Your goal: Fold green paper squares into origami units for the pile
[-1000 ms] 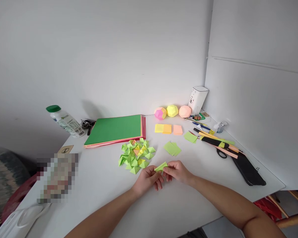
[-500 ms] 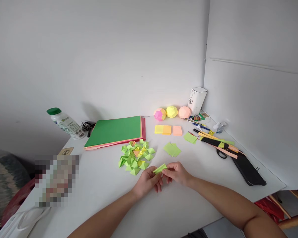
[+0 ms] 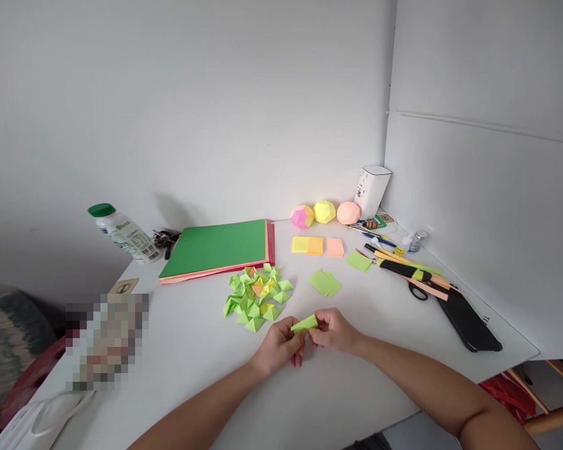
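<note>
A small folded strip of green paper (image 3: 304,323) is held between my two hands just above the desk. My left hand (image 3: 278,345) pinches its left end, and my right hand (image 3: 336,331) grips the right end with closed fingers. To the left of my hands lies a heap of folded green paper pieces (image 3: 254,300), with a few yellow and orange ones among them. Flat green paper sheets (image 3: 325,283) rest behind my right hand, and another small green stack (image 3: 359,260) sits farther right.
Yellow and orange paper squares (image 3: 308,245) and peach squares (image 3: 334,247) lie before three paper balls (image 3: 325,211). Large colored sheets (image 3: 220,247) are stacked at back left near a white bottle (image 3: 126,235). A cutter (image 3: 403,269), scissors (image 3: 418,291) and a black phone-like object (image 3: 471,322) lie at right.
The green strip has turned slightly in my fingers and shows more of its face. My right hand's fingers have shifted their grip on its end.
</note>
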Action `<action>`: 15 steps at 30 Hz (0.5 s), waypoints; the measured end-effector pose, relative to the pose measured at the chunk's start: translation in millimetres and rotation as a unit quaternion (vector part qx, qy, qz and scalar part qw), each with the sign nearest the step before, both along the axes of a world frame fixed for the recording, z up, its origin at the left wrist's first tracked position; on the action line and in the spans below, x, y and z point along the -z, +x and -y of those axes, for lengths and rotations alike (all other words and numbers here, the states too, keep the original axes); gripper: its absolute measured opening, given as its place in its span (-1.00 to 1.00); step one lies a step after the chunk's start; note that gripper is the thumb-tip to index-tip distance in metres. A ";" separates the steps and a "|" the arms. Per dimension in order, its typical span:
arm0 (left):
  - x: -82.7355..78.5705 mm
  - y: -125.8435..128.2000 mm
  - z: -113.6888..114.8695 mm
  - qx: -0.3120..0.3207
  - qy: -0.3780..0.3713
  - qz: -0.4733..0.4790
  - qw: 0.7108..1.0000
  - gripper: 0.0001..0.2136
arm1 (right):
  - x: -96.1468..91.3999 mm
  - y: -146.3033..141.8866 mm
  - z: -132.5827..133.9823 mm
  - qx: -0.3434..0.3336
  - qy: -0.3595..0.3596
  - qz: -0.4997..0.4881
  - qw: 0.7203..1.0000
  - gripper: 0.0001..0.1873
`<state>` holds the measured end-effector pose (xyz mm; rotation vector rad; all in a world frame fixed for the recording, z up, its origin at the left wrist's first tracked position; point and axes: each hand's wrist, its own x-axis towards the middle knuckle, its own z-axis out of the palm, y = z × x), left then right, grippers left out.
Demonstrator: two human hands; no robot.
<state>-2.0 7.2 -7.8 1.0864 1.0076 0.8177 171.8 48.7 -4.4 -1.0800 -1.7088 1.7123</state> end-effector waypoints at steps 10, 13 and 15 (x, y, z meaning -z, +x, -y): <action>-9.5 -0.1 -2.0 -0.037 -0.010 0.023 0.999 -0.68 | -3.7 3.6 -13.1 0.020 -0.080 -0.095 0.992 -0.91; -7.7 -1.0 -2.2 -0.039 -0.010 0.032 0.999 -0.68 | -7.1 3.9 -12.8 0.029 -0.087 -0.124 0.988 -0.88; -6.3 -1.4 -1.9 -0.032 -0.007 0.026 0.999 -0.70 | -7.5 3.1 -10.2 0.010 -0.075 -0.120 0.990 -0.82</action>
